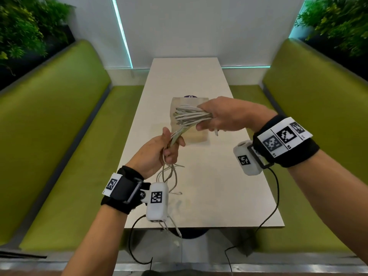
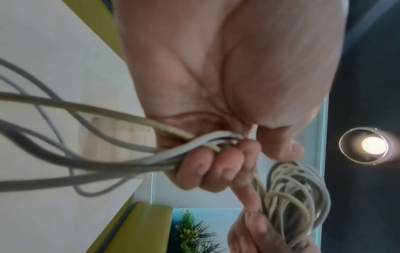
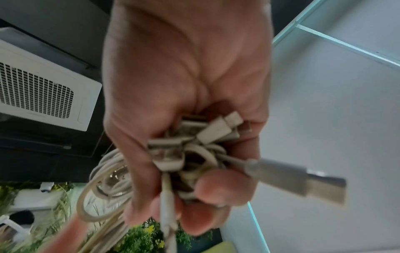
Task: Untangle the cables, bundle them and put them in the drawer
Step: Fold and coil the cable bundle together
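Fingers (image 3: 203, 191) of my right hand (image 1: 225, 115) curl tight round the looped end of the cables (image 1: 189, 116), plugs bunched in my palm and one metal plug (image 3: 303, 181) poking out past the thumb. My left hand (image 1: 159, 152) grips the trailing strands (image 2: 97, 154) lower down, fingers closed round them too. Both sit in the air above the table (image 1: 209, 186), over a pale box (image 1: 197, 134) that may be the drawer; I cannot tell. The bundle's long axis runs from my right fist down toward my left, loose tails hanging below. To wrap well, I judge I should keep the strands taut and feed them slowly so no loop slips.
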### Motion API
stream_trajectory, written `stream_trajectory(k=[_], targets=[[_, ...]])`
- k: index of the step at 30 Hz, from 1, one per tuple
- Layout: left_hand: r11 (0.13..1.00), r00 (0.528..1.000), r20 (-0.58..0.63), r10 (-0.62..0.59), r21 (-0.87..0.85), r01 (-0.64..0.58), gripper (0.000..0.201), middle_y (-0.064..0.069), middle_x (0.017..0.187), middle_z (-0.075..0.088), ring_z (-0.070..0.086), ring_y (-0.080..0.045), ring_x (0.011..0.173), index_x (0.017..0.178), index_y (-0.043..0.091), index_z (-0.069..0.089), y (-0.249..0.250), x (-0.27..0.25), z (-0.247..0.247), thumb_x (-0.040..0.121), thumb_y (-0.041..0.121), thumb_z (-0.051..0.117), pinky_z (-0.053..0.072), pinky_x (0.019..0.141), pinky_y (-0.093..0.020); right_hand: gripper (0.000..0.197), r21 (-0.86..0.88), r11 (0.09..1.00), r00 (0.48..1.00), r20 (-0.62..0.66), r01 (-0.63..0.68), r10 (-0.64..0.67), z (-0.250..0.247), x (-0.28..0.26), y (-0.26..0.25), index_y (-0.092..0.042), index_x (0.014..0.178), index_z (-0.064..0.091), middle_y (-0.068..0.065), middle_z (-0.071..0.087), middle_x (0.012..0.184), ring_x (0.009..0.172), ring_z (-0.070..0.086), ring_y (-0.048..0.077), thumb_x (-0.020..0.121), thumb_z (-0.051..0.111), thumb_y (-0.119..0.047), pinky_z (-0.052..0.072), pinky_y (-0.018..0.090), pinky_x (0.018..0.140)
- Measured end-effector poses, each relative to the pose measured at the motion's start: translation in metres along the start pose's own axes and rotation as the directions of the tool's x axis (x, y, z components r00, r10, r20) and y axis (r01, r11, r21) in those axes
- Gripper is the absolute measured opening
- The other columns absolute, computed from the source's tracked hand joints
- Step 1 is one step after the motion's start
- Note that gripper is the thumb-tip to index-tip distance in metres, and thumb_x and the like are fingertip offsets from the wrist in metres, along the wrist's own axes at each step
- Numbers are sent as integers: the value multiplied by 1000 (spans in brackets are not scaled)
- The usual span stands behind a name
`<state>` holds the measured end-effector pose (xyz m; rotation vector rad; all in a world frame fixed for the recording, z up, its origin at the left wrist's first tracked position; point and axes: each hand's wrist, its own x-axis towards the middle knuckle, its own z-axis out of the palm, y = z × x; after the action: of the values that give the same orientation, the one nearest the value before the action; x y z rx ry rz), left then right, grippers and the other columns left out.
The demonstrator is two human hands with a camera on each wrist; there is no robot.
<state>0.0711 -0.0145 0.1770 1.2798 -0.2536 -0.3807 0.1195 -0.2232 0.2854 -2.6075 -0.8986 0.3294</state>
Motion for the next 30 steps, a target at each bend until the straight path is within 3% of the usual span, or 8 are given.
stream_trajectory(k=[3,7,12,16,19,22,27,30], targets=[[1000,1000,7,-17,-15,17,47,2,52,45,47,-16,52,82,10,61,-1,-3,5,97,43,32,43,57,-22,9,-33,999,999,-38,33,-34,-4,0,-3,-21,89,57,-3,62,75,63,54,6,90,62,-29,37,13,54],[985,991,127,-50,168,29,36,-2,65,57,65,-25,81,88,9,57,-16,-13,6,96,35,33,48,83,-30,7,-16,999,993,-110,52,-53,-17,-4,-3,-22,87,58,-3,63,73,61,54,2,90,63,-28,38,8,53],[983,993,85,78,158,-91,62,-7,104,69,61,-28,111,116,8,55,-6,-7,18,82,61,55,47,98,-38,12,1,998,994,-91,67,-66,-16,-4,-7,-23,82,53,-6,58,67,50,51,-8,91,62,-25,37,6,50],[971,978,-30,206,128,-201,38,-3,67,61,67,-25,71,106,9,57,10,3,30,92,43,46,53,79,-39,8,-28,995,991,-94,92,-95,-10,-2,-11,-21,88,57,-5,60,70,55,52,-1,90,62,-27,37,7,51],[986,986,-48,162,59,-159,39,3,50,40,47,-15,46,85,9,58,-3,0,40,92,43,39,47,59,-29,13,17,996,984,-160,86,-82,-23,-7,-9,-23,80,54,-7,57,66,52,52,-7,91,62,-26,37,5,49],[976,984,-91,151,-143,-163,55,8,48,31,29,-8,41,79,12,60,-10,-1,47,83,62,38,34,47,-21,19,70,995,981,-186,73,-59,-25,-10,-6,-28,75,51,-6,59,67,52,52,-7,91,61,-26,39,6,48],[969,976,-169,135,-182,-165,51,8,46,26,22,-7,39,84,9,56,6,2,47,91,51,29,27,44,-20,12,144,989,972,-234,27,8,-8,-6,-2,-18,85,56,-5,58,67,48,52,-6,92,59,-27,39,7,46],[967,964,-230,129,-187,-174,48,7,50,28,21,-7,42,107,12,54,11,5,44,96,51,27,22,46,-21,17,209,978,966,-256,14,41,5,-5,-4,-24,77,52,-4,59,66,44,52,-5,93,58,-26,35,7,40]])
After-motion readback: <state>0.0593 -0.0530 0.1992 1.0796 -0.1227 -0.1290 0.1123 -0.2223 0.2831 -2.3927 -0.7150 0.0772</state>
